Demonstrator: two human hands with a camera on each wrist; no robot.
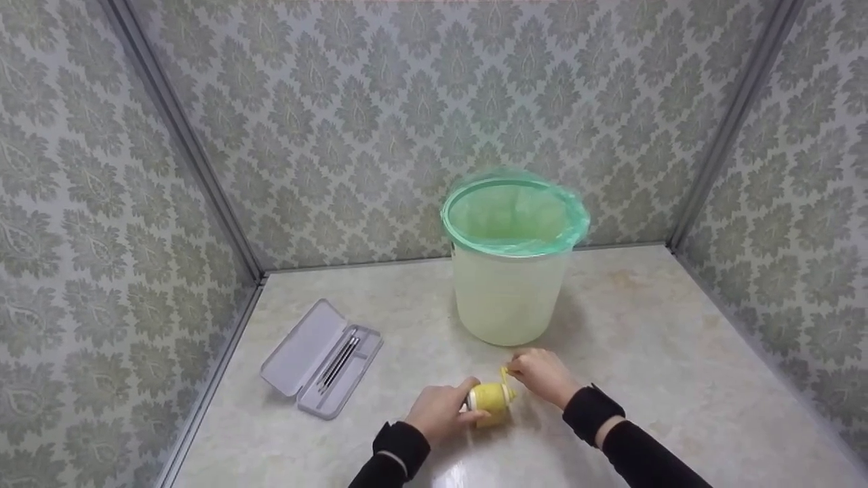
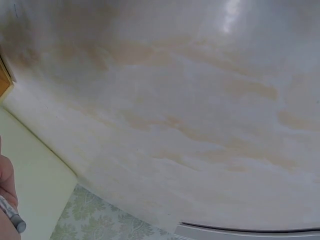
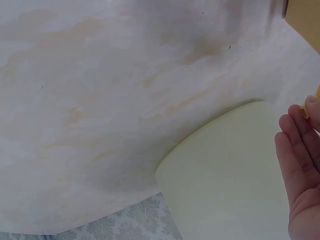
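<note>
A small yellow pencil sharpener (image 1: 489,396) with a white rim lies sideways low over the table, in front of the bin. My left hand (image 1: 437,412) grips it, thumb and fingers round its body. A thin yellow crank (image 1: 504,375) stands up from its right end. My right hand (image 1: 542,373) pinches the crank's end; in the right wrist view a yellow knob (image 3: 304,113) shows between thumb and fingertips. At the left wrist view's edge, a silvery rod with a grey end (image 2: 19,223), like a pencil, sticks out from the left hand (image 2: 7,180).
A pale bin (image 1: 508,298) with a green liner (image 1: 573,224) stands behind the hands. To the left lies an opened grey pencil case (image 1: 308,346) with several dark pencils (image 1: 339,364) inside. Patterned walls (image 1: 420,129) enclose the marbled table (image 1: 651,325) at the back and sides.
</note>
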